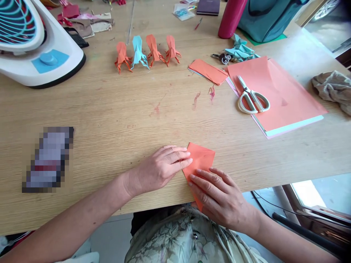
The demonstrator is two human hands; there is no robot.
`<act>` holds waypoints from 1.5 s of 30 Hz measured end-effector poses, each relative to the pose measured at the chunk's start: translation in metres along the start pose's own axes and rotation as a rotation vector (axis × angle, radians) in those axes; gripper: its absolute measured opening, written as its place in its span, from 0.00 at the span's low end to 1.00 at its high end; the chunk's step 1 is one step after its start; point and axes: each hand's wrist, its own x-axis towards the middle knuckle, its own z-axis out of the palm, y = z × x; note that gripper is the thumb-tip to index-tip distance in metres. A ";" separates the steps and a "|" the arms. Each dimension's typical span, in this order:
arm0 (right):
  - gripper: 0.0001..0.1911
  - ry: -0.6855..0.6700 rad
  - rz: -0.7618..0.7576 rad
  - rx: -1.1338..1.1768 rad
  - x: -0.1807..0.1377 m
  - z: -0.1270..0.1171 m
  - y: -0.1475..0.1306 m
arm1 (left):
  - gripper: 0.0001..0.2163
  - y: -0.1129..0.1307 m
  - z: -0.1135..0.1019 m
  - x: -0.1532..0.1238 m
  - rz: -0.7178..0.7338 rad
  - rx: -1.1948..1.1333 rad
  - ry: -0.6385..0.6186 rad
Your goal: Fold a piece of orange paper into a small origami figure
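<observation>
A folded orange paper (201, 157) lies at the near edge of the wooden table (115, 117), its lower point hanging over the edge. My left hand (161, 166) rests flat on the table with its fingers stretched out, the fingertips pressing the paper's left fold. My right hand (216, 195) lies flat over the paper's lower part, fingers extended and pressing down. Neither hand grips anything.
Several folded paper figures, orange (153, 49) and one light blue (138, 51), stand in a row farther back. White scissors (251, 96) lie on a stack of orange sheets (285, 98). A white fan base (41, 47) sits far left, a pink bottle (231, 18) and teal bag behind.
</observation>
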 end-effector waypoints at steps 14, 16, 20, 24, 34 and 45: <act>0.15 0.111 0.045 0.260 0.013 -0.008 0.003 | 0.05 0.000 0.002 0.023 -0.202 -0.170 0.013; 0.16 0.130 0.117 0.371 0.015 -0.010 0.004 | 0.05 0.000 0.001 0.022 -0.175 -0.164 0.019; 0.13 0.198 0.270 0.488 0.020 -0.015 0.005 | 0.04 0.000 0.002 0.018 -0.093 -0.160 0.043; 0.06 0.279 0.452 0.436 0.026 -0.020 0.005 | 0.05 -0.001 0.002 0.015 -0.044 -0.200 0.052; 0.03 0.265 0.735 0.418 0.033 -0.021 0.015 | 0.07 -0.004 -0.003 0.012 -0.049 -0.216 0.028; 0.05 0.203 0.754 0.296 0.038 -0.017 0.025 | 0.03 0.005 -0.003 0.013 -0.104 -0.224 -0.005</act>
